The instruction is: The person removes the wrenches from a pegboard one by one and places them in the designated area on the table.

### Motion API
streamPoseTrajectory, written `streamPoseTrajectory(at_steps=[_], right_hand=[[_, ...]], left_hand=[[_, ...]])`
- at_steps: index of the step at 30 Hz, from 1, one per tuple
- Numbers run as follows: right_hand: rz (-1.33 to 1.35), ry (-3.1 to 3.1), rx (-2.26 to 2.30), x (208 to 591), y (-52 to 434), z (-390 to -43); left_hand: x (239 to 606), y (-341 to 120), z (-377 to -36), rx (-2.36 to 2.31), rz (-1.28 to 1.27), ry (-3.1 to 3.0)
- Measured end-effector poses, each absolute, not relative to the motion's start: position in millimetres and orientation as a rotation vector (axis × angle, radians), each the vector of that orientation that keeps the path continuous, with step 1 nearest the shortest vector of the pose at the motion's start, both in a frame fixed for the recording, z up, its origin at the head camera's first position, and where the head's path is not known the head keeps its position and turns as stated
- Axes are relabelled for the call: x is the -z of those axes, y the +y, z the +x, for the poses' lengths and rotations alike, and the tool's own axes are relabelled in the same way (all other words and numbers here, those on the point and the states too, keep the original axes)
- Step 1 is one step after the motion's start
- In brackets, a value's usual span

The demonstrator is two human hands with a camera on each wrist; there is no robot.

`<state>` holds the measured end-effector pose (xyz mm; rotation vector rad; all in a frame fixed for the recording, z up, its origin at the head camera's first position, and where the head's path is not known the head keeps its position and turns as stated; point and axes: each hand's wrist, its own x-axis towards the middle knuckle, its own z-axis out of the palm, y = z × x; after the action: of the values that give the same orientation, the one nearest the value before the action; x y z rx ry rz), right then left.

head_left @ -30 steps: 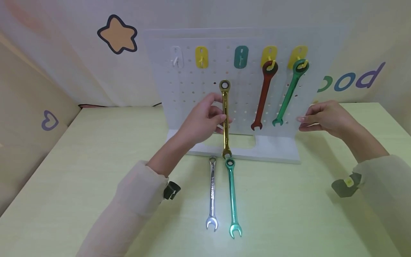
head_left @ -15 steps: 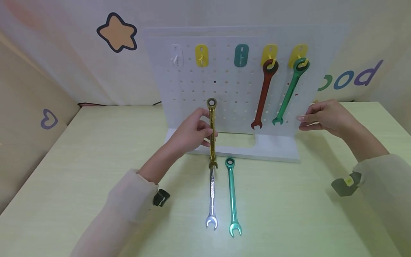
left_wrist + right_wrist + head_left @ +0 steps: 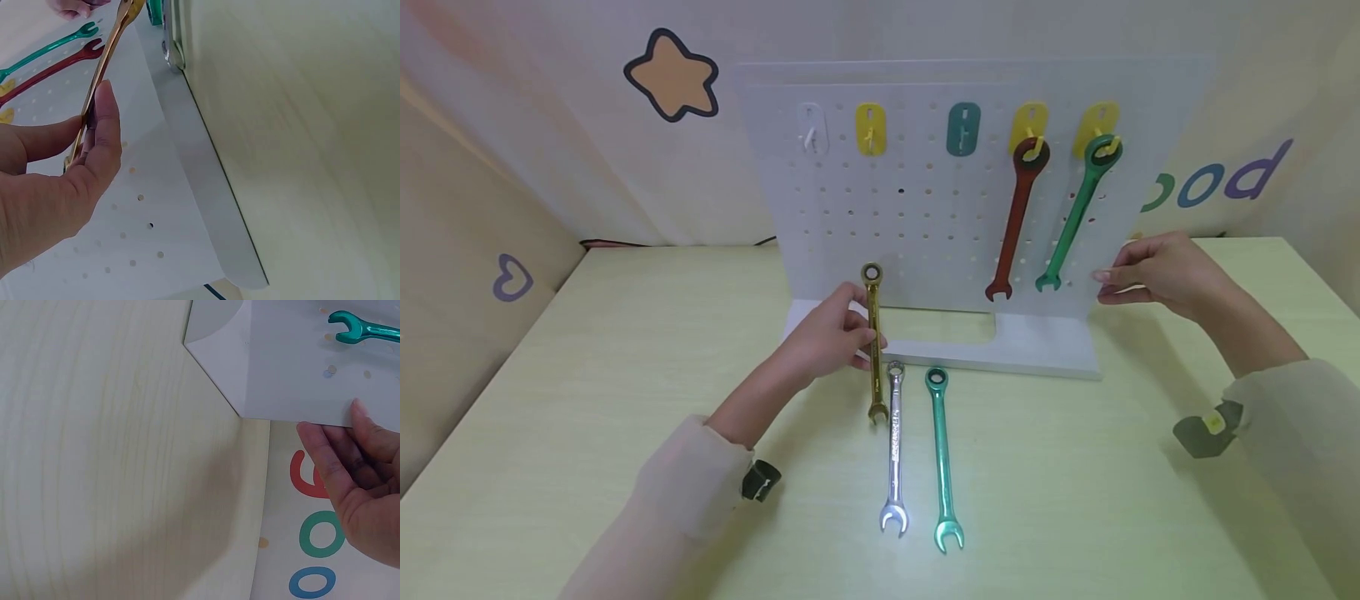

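Observation:
My left hand (image 3: 831,335) pinches a gold combination wrench (image 3: 874,333) between thumb and fingers, its ring end up and its open end above the table. In the left wrist view the gold wrench (image 3: 103,65) slants up from the fingertips. My right hand (image 3: 1165,275) grips the right edge of the white pegboard (image 3: 940,275); in the right wrist view the thumb lies on its front and the fingers at its edge. A silver wrench (image 3: 895,450) and a teal wrench (image 3: 943,458) lie on the table before the board.
A red wrench (image 3: 1017,221) and a green wrench (image 3: 1078,217) hang from yellow hooks at the board's right. Further left sit a green hook (image 3: 963,129), a yellow hook (image 3: 871,129) and a white hook (image 3: 812,131). The board's base (image 3: 1045,354) stands on the pale table (image 3: 662,350).
My left hand has moved down and to the left with the gold wrench, from above the teal wrench past the silver one. The right hand has stayed at the board's edge.

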<state>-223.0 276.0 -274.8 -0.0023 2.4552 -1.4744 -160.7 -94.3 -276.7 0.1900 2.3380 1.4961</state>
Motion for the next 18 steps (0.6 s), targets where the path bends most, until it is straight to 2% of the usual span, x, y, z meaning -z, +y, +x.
streamPoseTrajectory(at_steps=[18], right_hand=[[-0.013, 2.437, 1.504, 276, 277, -224]], left_hand=[[291, -109, -152, -1.458, 0.142, 2.267]])
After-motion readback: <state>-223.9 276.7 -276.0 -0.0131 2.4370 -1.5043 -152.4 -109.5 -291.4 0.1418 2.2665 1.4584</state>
